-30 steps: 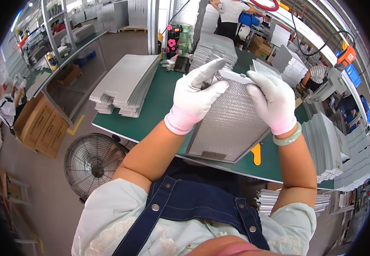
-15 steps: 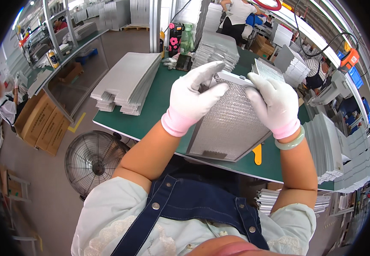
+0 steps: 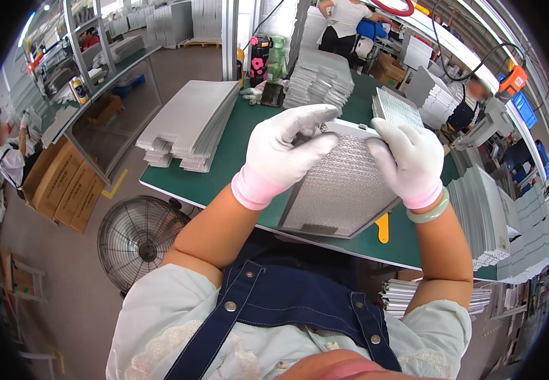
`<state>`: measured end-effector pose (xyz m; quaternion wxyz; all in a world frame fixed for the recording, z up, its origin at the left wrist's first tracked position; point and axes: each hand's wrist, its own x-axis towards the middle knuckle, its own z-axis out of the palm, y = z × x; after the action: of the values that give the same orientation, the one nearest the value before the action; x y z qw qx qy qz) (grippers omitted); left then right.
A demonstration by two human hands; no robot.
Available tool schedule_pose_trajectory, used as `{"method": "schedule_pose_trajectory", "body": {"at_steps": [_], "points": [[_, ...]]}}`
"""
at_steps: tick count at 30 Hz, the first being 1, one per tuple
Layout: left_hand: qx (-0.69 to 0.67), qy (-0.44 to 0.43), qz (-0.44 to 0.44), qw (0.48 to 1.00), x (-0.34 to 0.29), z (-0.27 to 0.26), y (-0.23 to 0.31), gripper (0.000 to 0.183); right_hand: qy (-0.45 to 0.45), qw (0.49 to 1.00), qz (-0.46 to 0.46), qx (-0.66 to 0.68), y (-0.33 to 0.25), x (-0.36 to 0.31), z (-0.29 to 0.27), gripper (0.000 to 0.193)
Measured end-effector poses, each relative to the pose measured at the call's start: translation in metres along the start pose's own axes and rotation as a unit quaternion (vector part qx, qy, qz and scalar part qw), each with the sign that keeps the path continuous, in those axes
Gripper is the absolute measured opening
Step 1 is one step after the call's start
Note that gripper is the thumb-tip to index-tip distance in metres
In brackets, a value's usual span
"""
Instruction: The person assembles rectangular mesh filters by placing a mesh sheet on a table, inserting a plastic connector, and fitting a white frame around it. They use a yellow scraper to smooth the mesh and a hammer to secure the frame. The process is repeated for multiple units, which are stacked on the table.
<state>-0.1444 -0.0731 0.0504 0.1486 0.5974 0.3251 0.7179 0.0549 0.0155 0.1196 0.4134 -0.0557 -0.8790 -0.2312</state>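
Note:
A framed metal mesh filter (image 3: 344, 190) stands tilted on the green table, its lower edge near the table's front. My left hand (image 3: 287, 155), in a white glove with a pink cuff, grips its upper left corner, thumb in front and fingers curled over the top. At the upper right corner, my right hand (image 3: 409, 161), gloved alike, holds the frame with its thumb against the mesh. A small dark tab shows on the top edge between my hands. Some fingertips are hidden behind the frame. Beside the filter's lower right lies a yellow scraper-like tool (image 3: 383, 228).
White notched panels (image 3: 189, 120) are stacked at the left of the green table (image 3: 249, 136). Mesh filters (image 3: 319, 79) pile up at the back, near bottles (image 3: 277, 60) and a phone (image 3: 273, 95). More panels (image 3: 477, 212) stand at right. A fan (image 3: 145, 244) stands left.
Both hands and the filter's top edge have dipped slightly toward me, my left hand moving a little down. At the far right, a co-worker has shifted and straightened.

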Motion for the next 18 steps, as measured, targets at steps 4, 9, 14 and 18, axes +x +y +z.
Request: {"method": "schedule_pose_trajectory", "body": {"at_steps": [4, 9, 14, 18], "points": [[0.041, 0.023, -0.005, 0.999, 0.002, 0.002, -0.006, 0.042, -0.072, 0.995, 0.071, 0.025, -0.002, 0.002, -0.004, 0.021], [0.043, 0.038, -0.036, 0.998, 0.004, 0.007, -0.007, 0.042, -0.035, 0.999, 0.036, -0.016, -0.001, 0.002, 0.008, 0.025], [0.095, 0.095, 0.012, 0.991, -0.001, 0.014, -0.02, 0.039, -0.003, 0.997, 0.005, -0.072, -0.001, 0.0, 0.019, 0.031], [0.204, 0.07, 0.088, 0.973, 0.008, 0.011, -0.023, 0.04, -0.011, 0.997, 0.019, -0.076, 0.0, -0.005, 0.024, 0.033]]}}
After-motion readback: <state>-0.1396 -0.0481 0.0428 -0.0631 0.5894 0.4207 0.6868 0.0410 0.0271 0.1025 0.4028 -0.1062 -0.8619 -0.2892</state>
